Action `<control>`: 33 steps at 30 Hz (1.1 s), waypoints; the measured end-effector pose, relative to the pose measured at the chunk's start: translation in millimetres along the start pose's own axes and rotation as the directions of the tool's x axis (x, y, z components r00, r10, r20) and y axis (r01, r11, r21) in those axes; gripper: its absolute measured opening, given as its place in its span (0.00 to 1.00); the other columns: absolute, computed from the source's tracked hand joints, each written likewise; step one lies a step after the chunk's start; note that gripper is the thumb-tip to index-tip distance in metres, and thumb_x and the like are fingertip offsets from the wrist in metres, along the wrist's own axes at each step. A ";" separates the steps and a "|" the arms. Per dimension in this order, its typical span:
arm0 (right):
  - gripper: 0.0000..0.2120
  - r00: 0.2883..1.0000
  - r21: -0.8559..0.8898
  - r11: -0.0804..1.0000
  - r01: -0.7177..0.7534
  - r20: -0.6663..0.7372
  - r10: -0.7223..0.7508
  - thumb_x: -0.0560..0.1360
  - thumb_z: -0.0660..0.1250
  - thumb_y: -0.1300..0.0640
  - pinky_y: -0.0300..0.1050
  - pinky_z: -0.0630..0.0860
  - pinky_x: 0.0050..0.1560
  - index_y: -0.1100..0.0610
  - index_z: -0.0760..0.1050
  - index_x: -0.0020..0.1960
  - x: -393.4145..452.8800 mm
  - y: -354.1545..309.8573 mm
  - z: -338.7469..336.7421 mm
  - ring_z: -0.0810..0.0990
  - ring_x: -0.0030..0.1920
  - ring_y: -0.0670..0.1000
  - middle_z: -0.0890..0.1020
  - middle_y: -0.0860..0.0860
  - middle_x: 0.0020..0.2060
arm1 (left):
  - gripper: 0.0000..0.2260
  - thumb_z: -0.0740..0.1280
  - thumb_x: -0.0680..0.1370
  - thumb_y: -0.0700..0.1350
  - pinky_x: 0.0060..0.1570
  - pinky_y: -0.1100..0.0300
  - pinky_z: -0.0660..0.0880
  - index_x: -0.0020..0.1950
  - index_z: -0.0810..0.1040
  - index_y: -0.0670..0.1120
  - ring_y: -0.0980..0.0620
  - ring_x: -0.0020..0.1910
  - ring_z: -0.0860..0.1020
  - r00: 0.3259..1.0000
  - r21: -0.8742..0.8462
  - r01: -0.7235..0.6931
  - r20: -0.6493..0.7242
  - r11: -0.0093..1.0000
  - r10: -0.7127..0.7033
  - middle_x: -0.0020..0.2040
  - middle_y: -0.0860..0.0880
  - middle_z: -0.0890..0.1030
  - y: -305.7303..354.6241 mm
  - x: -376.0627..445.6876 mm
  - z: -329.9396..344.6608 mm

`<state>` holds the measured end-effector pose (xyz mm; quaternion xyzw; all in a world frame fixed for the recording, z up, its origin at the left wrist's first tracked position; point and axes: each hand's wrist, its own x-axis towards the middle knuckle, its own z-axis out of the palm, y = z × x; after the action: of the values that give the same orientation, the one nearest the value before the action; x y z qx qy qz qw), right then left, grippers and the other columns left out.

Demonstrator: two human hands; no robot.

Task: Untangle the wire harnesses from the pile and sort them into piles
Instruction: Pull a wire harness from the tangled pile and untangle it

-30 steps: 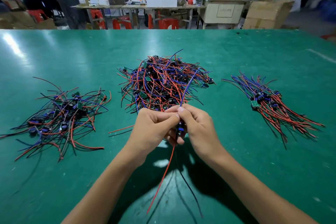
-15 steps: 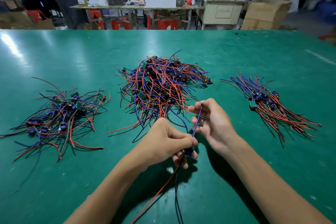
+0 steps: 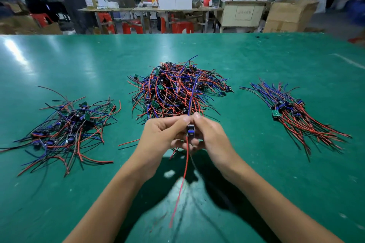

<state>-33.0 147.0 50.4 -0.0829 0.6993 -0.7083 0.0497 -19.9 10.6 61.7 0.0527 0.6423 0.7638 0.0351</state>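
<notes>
One wire harness (image 3: pixel 190 130) with a small dark and blue module is held upright between both hands above the green table (image 3: pixel 256 65). My left hand (image 3: pixel 164 134) and my right hand (image 3: pixel 211 134) pinch it together at the module's top. Its blue wire rises toward the tangled middle pile (image 3: pixel 177 90); its red and black wires hang down toward me. A loose pile of harnesses (image 3: pixel 65 124) lies on the left. A neater, aligned pile (image 3: pixel 292 112) lies on the right.
The table's far edge runs across the view, with workbenches, red stools, cardboard boxes and people beyond it. A stray red wire (image 3: pixel 128 142) lies on the table just left of my left hand.
My right hand, which was apart and holding the blue wire's end, has come back to my left hand. Both hands now pinch the harness at its module, held higher and straighter.
</notes>
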 end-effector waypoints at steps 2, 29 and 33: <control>0.19 1.000 0.022 1.000 0.004 -0.011 -0.004 0.87 0.52 0.52 0.37 0.74 0.29 0.58 0.81 0.56 -0.3 -0.2 0.4 0.81 0.32 0.48 0.84 0.54 0.38 | 0.10 0.68 0.77 0.47 0.35 0.62 0.80 0.51 0.88 0.47 0.50 0.38 0.85 1.000 -0.054 -0.014 0.018 0.998 0.015 0.45 0.42 0.87 0.5 0.2 -0.6; 0.07 0.982 0.507 0.852 0.128 -0.186 -0.037 0.69 0.73 0.55 0.34 0.80 0.38 0.54 0.81 0.46 2.5 -22.0 -22.2 0.87 0.40 0.47 0.88 0.54 0.41 | 0.16 0.72 0.76 0.37 0.53 0.56 0.81 0.61 0.80 0.50 0.44 0.55 0.85 0.956 -0.050 -0.292 0.005 0.955 0.293 0.57 0.45 0.85 -1.3 5.7 -9.3; 0.03 0.987 0.583 0.812 0.004 -0.132 0.089 0.69 0.74 0.53 0.31 0.79 0.36 0.52 0.85 0.41 5.4 -27.5 -37.1 0.86 0.39 0.43 0.87 0.49 0.40 | 0.21 0.69 0.79 0.35 0.53 0.57 0.80 0.65 0.77 0.57 0.50 0.52 0.84 0.887 0.355 -0.453 0.091 0.818 0.452 0.61 0.53 0.83 -6.1 7.4 -4.1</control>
<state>-43.9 182.9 77.8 0.0066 0.4527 -0.8910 0.0347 -27.9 8.5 55.2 0.2103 0.7422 0.6168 -0.1565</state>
